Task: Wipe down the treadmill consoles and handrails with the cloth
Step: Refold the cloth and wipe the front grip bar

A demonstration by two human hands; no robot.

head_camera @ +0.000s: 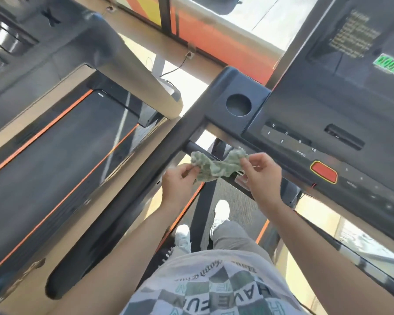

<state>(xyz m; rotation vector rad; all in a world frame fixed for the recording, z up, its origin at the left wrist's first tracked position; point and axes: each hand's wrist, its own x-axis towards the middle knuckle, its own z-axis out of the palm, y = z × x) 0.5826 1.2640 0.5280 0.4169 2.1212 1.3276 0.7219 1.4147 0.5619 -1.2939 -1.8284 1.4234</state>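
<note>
cloth (216,165): crumpled, green, long axis left-right, right end slightly higher, in the air just before the console (328,123) lower-left edge | left hand (178,178) pinches left end, right hand (262,176) pinches right end | keys read 3, 6, 9, 12, PROG; green display blurred | black handrail (127,192) diagonal under left hand; open gap below cloth
</note>
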